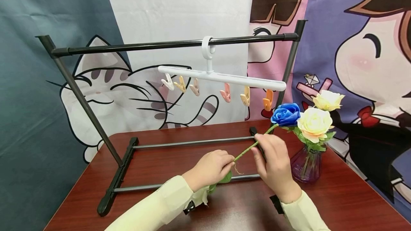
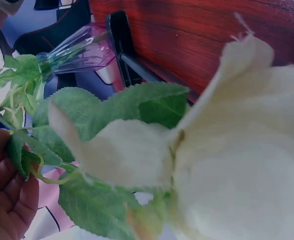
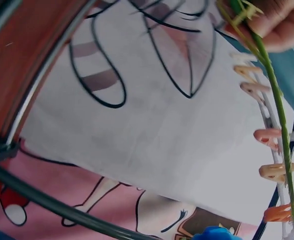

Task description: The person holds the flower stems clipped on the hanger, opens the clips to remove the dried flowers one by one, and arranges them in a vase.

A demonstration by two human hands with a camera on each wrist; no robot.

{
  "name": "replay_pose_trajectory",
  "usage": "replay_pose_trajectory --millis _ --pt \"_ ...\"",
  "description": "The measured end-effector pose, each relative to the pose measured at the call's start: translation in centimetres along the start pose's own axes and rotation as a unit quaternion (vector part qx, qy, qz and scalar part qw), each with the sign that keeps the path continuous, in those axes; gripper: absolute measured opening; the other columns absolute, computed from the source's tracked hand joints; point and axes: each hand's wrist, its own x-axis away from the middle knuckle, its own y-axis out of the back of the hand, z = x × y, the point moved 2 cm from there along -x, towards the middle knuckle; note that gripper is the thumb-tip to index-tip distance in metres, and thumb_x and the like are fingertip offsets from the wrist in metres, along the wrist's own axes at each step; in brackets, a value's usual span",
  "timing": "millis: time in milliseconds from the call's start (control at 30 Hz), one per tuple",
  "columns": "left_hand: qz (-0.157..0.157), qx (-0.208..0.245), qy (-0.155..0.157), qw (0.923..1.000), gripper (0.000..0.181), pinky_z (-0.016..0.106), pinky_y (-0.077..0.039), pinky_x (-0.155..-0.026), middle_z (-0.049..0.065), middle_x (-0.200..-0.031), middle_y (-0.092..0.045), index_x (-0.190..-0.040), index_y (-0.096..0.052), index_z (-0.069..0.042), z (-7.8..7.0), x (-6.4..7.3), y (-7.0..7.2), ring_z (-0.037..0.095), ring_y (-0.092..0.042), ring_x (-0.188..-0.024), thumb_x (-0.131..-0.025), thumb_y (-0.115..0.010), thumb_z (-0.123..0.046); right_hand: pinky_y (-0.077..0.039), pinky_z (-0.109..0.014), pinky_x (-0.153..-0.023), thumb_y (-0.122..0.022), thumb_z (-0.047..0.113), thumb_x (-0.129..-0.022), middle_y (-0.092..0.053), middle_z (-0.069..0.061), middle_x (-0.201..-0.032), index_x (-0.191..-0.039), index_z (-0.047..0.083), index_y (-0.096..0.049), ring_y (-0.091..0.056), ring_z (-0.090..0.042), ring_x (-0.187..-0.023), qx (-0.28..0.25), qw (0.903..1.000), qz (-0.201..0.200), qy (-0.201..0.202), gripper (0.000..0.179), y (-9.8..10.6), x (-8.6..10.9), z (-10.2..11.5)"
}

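Observation:
My left hand (image 1: 210,167) pinches the green stem (image 1: 245,150) of a white rose; its bloom (image 2: 241,150) hangs below that wrist, largely hidden in the head view. Green leaves (image 2: 67,120) sit behind the bloom in the left wrist view. Farther up the stem, my right hand (image 1: 274,163) holds it between thumb and fingers. The stem slants up to the right, its far end close to a blue rose (image 1: 285,114). That rose stands with two cream roses (image 1: 314,124) at a purple glass vase (image 1: 306,165), just right of my right hand.
A black rack (image 1: 128,47) stands on the red-brown table (image 1: 154,167), its lower bars (image 1: 192,143) behind and under my hands. From its top bar hangs a white hanger (image 1: 221,77) with several coloured clips (image 1: 226,92). A cartoon-printed cloth (image 1: 186,13) covers the back.

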Motion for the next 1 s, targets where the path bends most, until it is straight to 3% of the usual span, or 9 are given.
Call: replay_pose_trajectory --millis 100,267,567,767,1000 --pt "0.011 -0.028 -0.01 0.9995 0.01 0.021 -0.046 -0.063 -0.007 -0.072 -0.058 -0.088 -0.068 -0.015 0.0 0.1 0.0 0.008 -0.055 -0.068 -0.09 -0.059 -0.018 -0.04 -0.042 -0.087 -0.05 0.025 -0.096 -0.063 -0.017 -0.091 -0.096 -0.005 -0.066 -0.055 -0.034 -0.085 0.013 0.9982 0.048 0.035 0.034 -0.2 0.8 0.6" --pt "0.018 -0.072 -0.032 0.9967 0.006 0.021 -0.044 -0.058 -0.007 -0.067 -0.053 -0.08 -0.064 -0.017 -0.1 0.1 -0.1 0.01 -0.053 -0.064 -0.086 -0.062 -0.018 -0.039 -0.047 -0.087 -0.045 0.027 -0.098 -0.062 -0.01 -0.09 -0.095 0.001 -0.067 -0.056 -0.028 -0.086 0.024 0.9915 0.123 0.035 0.035 -0.5 2.4 0.7" --pt "0.045 -0.121 -0.052 0.9903 0.012 0.021 -0.041 -0.057 -0.008 -0.067 -0.052 -0.075 -0.061 -0.019 -0.4 0.3 -0.3 0.01 -0.051 -0.062 -0.086 -0.063 -0.024 -0.037 -0.05 -0.09 -0.033 0.023 -0.102 -0.061 -0.006 -0.089 -0.092 0.008 -0.068 -0.054 -0.026 -0.087 0.04 0.9808 0.187 0.039 0.039 -0.8 4.3 0.6" --pt "0.068 -0.139 -0.052 0.9865 0.014 0.019 -0.039 -0.055 -0.008 -0.066 -0.05 -0.076 -0.063 -0.02 -0.6 0.5 -0.4 0.009 -0.049 -0.061 -0.089 -0.06 -0.026 -0.038 -0.048 -0.086 -0.032 0.019 -0.102 -0.059 -0.005 -0.083 -0.086 0.009 -0.067 -0.054 -0.026 -0.083 0.037 0.9815 0.183 0.041 0.039 -0.9 5.0 0.5" --pt "0.067 -0.149 -0.053 0.9852 0.017 0.019 -0.039 -0.055 -0.008 -0.065 -0.049 -0.075 -0.062 -0.021 -0.7 0.6 -0.6 0.009 -0.05 -0.061 -0.09 -0.059 -0.026 -0.039 -0.045 -0.081 -0.036 0.021 -0.101 -0.058 -0.003 -0.08 -0.081 0.01 -0.065 -0.054 -0.023 -0.079 0.03 0.9843 0.17 0.039 0.037 -1.1 5.3 0.5"
